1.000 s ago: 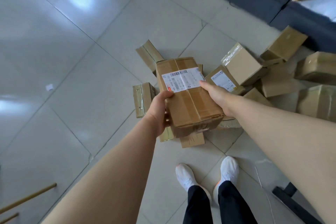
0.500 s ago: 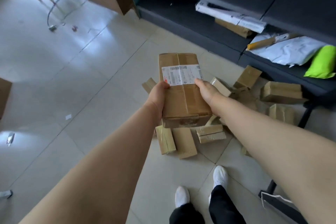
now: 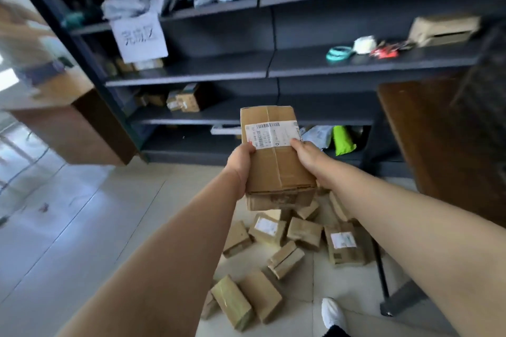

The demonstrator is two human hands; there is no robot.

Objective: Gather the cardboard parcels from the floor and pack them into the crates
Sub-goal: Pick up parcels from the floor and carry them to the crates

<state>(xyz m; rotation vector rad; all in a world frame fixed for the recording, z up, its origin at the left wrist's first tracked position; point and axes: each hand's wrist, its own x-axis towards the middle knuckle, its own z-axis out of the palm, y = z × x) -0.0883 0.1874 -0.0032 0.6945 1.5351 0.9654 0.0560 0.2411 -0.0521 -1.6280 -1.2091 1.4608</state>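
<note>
I hold a long cardboard parcel (image 3: 276, 164) with a white shipping label in front of me, well above the floor. My left hand (image 3: 241, 163) grips its left side, thumb on top. Gripping the right side is my right hand (image 3: 308, 159), its thumb on the label's edge. Below the parcel, several smaller cardboard parcels (image 3: 284, 243) lie scattered on the tiled floor. No crate is in view.
A dark shelving unit (image 3: 273, 65) stands straight ahead with mail bags, small boxes and a paper sign (image 3: 141, 37). A wooden desk (image 3: 68, 123) juts in at left and a brown table (image 3: 438, 142) at right. My white shoe (image 3: 332, 314) is at the bottom.
I have lifted the parcel up from the pile with both hands. My view has risen from the floor to the shelves, and the pile now lies lower in view.
</note>
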